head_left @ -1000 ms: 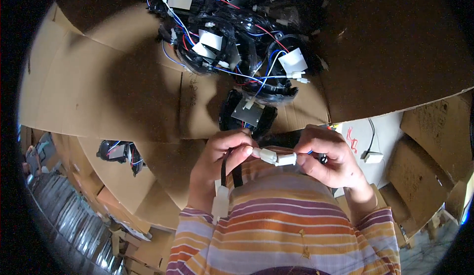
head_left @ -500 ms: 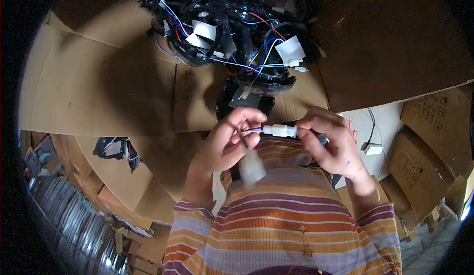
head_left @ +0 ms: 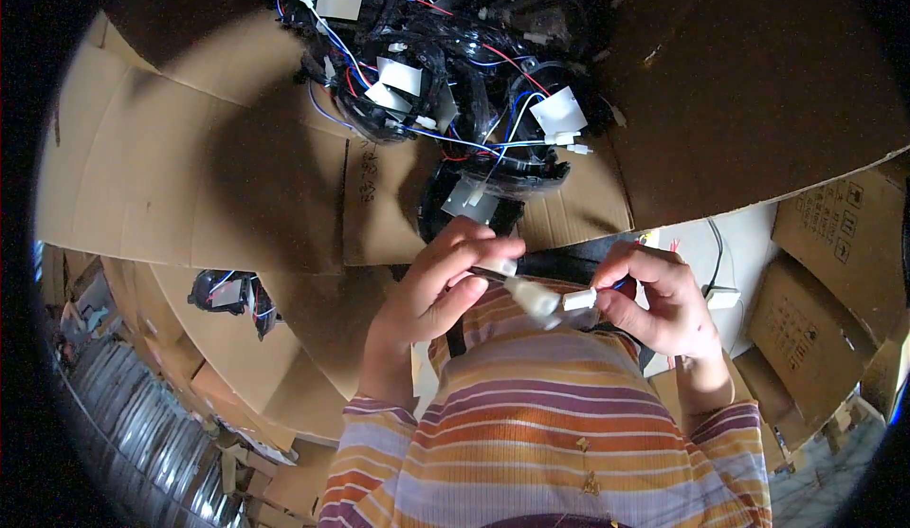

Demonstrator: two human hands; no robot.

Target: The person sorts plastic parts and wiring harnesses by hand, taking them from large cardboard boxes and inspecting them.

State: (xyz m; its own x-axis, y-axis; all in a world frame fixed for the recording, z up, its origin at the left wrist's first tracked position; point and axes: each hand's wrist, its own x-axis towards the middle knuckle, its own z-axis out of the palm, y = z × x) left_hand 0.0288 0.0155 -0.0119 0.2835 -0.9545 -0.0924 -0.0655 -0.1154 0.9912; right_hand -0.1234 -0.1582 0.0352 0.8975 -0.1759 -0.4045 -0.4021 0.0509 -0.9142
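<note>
In front of my striped shirt both hands are raised close together. My left hand [head_left: 431,291] is closed, thumb against fingers, on a dark lead ending in a whitish plug connector [head_left: 534,299], blurred by motion. Another pale piece shows by its fingertips, too unclear to name. Between thumb and fingers my right hand [head_left: 659,302] pinches a small white wire connector [head_left: 579,299], with a bit of blue wire at its back. The two connectors point at each other; whether they touch I cannot tell.
Beyond my hands, black plastic housings [head_left: 379,116] with red, blue and white wires lie heaped in an open cardboard box [head_left: 190,168]. Another wired black part [head_left: 227,293] rests at left. More cartons [head_left: 806,324] stand at right, near a white adapter [head_left: 722,298] with a black cable.
The white connector between my hands is now turned, with wire at my right hand's side. The blurred plug that hung below my left hand has swung up toward it.
</note>
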